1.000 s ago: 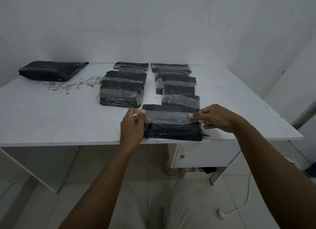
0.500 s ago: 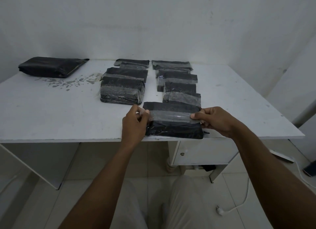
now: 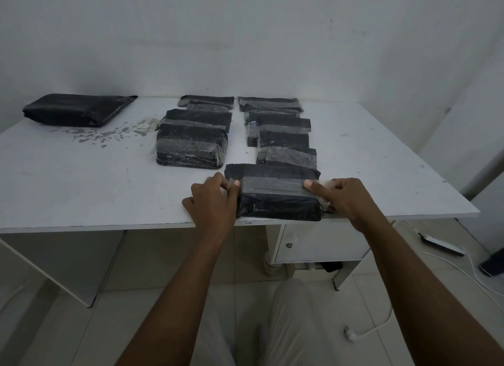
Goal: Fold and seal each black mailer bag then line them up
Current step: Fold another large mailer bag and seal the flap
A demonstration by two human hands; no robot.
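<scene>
Item 1: black mailer bag (image 3: 275, 204), folded, lying at the front edge of the counter (image 3: 81, 191), nearest the person and just in front of the right-hand row.

Item 2: clear tape strip (image 3: 272, 187), running across the top of that bag from side to side.

Item 3: left hand (image 3: 211, 202), at the bag's left end, thumb and forefinger pinching the left end of the strip.

Item 4: right hand (image 3: 343, 199), at the bag's right end, fingers curled round the strip's right end, one fingertip pressed down on the tape.

Item 5: left row of taped bags (image 3: 191, 147), overlapping from mid-counter back to the wall.

Item 6: right row of taped bags (image 3: 281, 136), beside the left row with a narrow gap between them.

Item 7: untaped black bag (image 3: 73, 110), apart at the far left corner.

Item 8: grey stains (image 3: 109, 132), on the counter between that bag and the left row.

Item 9: white cable with plug (image 3: 351, 335), on the floor at right.
</scene>
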